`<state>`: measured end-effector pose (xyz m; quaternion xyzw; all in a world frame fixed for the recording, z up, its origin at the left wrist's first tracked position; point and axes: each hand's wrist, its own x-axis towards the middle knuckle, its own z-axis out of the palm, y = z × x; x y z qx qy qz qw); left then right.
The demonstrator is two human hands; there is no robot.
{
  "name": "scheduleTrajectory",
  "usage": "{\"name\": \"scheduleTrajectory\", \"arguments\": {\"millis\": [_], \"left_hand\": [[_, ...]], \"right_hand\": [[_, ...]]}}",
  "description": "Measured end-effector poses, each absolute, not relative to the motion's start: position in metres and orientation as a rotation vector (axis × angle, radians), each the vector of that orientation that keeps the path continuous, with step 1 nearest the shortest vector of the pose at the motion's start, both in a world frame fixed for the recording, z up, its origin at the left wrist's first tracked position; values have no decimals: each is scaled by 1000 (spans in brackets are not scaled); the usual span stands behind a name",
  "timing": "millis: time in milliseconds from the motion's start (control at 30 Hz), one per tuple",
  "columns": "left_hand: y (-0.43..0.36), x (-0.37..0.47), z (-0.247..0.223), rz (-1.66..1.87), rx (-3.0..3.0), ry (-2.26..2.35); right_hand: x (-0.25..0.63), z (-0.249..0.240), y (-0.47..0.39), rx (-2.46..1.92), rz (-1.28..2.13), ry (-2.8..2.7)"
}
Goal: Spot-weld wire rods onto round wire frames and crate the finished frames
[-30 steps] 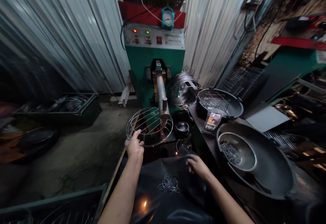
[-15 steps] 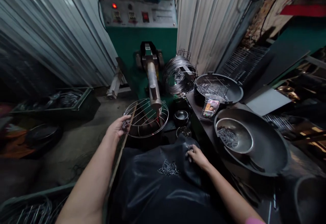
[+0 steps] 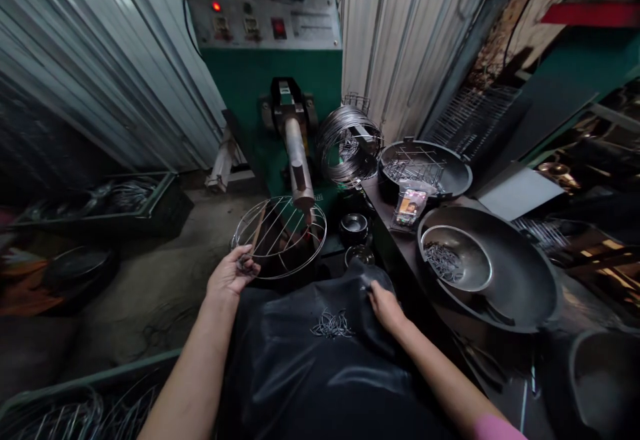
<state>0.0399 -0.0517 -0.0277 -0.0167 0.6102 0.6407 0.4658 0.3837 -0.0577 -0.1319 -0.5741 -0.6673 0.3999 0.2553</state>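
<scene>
My left hand [image 3: 234, 270] is closed on the near-left rim of a round wire rack [image 3: 280, 263]. The rack's bars lie under the welding machine's steel arm [image 3: 299, 167], whose lower tip is at its right part. My right hand [image 3: 386, 305] is pinched at the raised right side of the black apron [image 3: 280, 373] over my lap; what its fingertips hold, if anything, I cannot make out. A small heap of curved wire pieces [image 3: 332, 324] lies on the apron, left of that hand.
A wire coil [image 3: 347, 150] hangs beside the green machine [image 3: 225, 80]. To the right stand a large black pan [image 3: 525, 280] with a metal bowl [image 3: 483, 260] of wire pieces, and another pan [image 3: 460, 177]. Small cups [image 3: 354, 223] sit beyond the apron. Bins [image 3: 160, 203] stand left.
My left hand and the rack have shifted slightly left and toward me. My right hand stays at the apron, its fingers turned a little. The whole view has shifted slightly.
</scene>
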Motion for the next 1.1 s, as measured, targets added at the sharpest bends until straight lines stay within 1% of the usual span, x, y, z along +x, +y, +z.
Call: {"name": "scheduleTrajectory", "arguments": {"millis": [33, 100, 200, 267, 367, 500, 633, 833, 1100], "left_hand": [[-52, 41, -27, 1575, -80, 1464], [-54, 45, -26, 1591, -129, 1399], [-56, 52, -26, 1664, -135, 1387], [-57, 57, -26, 1702, -118, 1393], [-56, 64, -26, 1738, -51, 1351], [-53, 68, -26, 1804, 17, 1381], [-50, 66, -24, 1849, 116, 1432], [-43, 65, -25, 1854, 142, 1445], [-34, 65, -28, 1818, 108, 1459]], "right_hand": [[382, -130, -58, -1540, 1080, -1840], [375, -121, -53, -1459, 1192, -1810], [351, -97, -37, -1267, 1473, -1537], [327, -77, -26, -1107, 1549, -1327], [288, -54, -16, -907, 1506, -1268], [256, -47, -10, -929, 1417, -1551], [252, -48, -3, -1020, 1376, -1685], [252, -43, 5, -1039, 1373, -1681], [250, -51, 12, -1026, 1309, -1673]]}}
